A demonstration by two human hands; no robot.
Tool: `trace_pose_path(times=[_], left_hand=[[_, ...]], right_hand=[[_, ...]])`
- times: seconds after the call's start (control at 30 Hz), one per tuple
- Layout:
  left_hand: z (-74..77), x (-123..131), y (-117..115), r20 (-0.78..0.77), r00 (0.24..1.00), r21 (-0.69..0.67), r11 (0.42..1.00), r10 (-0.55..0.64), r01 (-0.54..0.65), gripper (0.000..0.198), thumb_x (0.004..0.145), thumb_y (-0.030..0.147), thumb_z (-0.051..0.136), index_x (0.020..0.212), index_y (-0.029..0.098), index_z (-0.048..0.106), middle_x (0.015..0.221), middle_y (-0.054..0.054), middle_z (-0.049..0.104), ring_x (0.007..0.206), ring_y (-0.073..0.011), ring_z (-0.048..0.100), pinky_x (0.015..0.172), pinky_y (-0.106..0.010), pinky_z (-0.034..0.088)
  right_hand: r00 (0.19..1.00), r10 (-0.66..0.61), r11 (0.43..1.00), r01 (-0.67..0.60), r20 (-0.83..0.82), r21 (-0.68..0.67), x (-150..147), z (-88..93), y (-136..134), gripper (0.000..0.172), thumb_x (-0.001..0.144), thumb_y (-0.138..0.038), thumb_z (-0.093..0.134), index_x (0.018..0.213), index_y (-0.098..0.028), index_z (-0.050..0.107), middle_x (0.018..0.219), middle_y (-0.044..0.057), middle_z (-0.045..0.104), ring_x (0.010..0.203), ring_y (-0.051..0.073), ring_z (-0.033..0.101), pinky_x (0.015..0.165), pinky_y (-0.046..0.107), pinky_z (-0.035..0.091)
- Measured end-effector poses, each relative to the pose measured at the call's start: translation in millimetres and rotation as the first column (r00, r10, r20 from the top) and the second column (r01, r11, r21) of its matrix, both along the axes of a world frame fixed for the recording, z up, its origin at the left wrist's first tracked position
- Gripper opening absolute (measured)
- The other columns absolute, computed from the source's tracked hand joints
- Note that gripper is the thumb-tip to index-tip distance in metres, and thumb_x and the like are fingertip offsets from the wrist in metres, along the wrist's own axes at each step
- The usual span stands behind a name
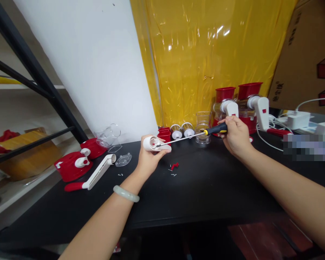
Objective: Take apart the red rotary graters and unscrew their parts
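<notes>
My left hand (147, 159) is closed around a white plastic part (149, 143) with a round hollow end and a flat tongue. In my right hand (236, 135) is a screwdriver (216, 129) with a black and yellow handle, its long shaft slanting down to the left. The shaft's tip reaches the hollow end of the white part; whether it sits in a screw I cannot tell. On the black table below lie a small red plastic piece (175, 166) and several small screws (173, 175).
Red housings (74, 166), a white crank handle with red grip (97, 173) and a clear plastic cover (124, 159) lie left. Behind stand grater drums (187, 130), a clear chamber (203, 126) and assembled rotary graters (250, 90). White cables (271, 144) run at right.
</notes>
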State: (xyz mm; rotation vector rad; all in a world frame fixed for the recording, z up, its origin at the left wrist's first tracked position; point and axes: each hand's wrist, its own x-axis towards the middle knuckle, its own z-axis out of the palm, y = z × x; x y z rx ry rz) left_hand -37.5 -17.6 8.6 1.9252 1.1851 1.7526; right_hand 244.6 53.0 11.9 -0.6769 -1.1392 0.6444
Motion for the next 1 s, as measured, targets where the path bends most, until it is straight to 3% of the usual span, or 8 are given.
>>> trace_pose_path(times=[0.2, 0.43, 0.8, 1.0], left_hand=[[1.4, 2, -2, 0.004, 0.999, 0.071, 0.997, 0.04, -0.041, 0.062, 0.059, 0.023, 0.087, 0.098, 0.024, 0.038, 0.093, -0.001, 0.067, 0.088, -0.0187, 0.069, 0.088, -0.039, 0.054], [-4.3, -4, 3, -0.004, 0.994, 0.063, 0.992, 0.111, -0.111, 0.062, 0.061, 0.031, 0.087, 0.101, 0.024, 0.04, 0.091, 0.0, 0.066, 0.086, -0.017, 0.068, 0.085, -0.034, 0.053], [-6.6, -10, 6, -0.098, 0.971, 0.05, 0.976, 0.217, -0.213, 0.06, 0.064, 0.038, 0.085, 0.102, 0.025, 0.041, 0.094, -0.001, 0.065, 0.088, -0.0175, 0.066, 0.083, -0.032, 0.052], [-6.8, -13, 4, -0.171, 0.943, 0.039, 0.958, 0.287, -0.284, 0.044, 0.074, 0.025, 0.073, 0.106, 0.025, 0.043, 0.094, -0.001, 0.066, 0.087, -0.018, 0.066, 0.078, -0.03, 0.051]], right_hand=[[1.0, 0.009, 1.0, -0.009, 0.029, -0.001, 1, -1.8, -1, 0.037, 0.078, -0.063, 0.063, 0.071, -0.028, 0.054, 0.066, 0.002, 0.056, 0.048, 0.015, 0.049, 0.038, 0.031, 0.039], [0.999, 0.031, 0.999, -0.031, -0.015, 0.029, 2, -1.0, -3, 0.028, 0.08, -0.053, 0.066, 0.071, -0.028, 0.056, 0.074, 0.003, 0.061, 0.053, 0.016, 0.053, 0.04, 0.031, 0.043], [0.989, -0.093, 0.994, 0.085, 0.116, 0.07, 7, -1.4, -4, 0.029, 0.083, -0.055, 0.061, 0.075, -0.028, 0.059, 0.076, 0.005, 0.061, 0.064, 0.02, 0.058, 0.049, 0.034, 0.049], [0.992, -0.058, 0.995, 0.049, 0.114, 0.082, 8, 1.1, -4, 0.024, 0.079, -0.05, 0.066, 0.075, -0.027, 0.063, 0.076, 0.003, 0.059, 0.068, 0.019, 0.057, 0.052, 0.032, 0.048]])
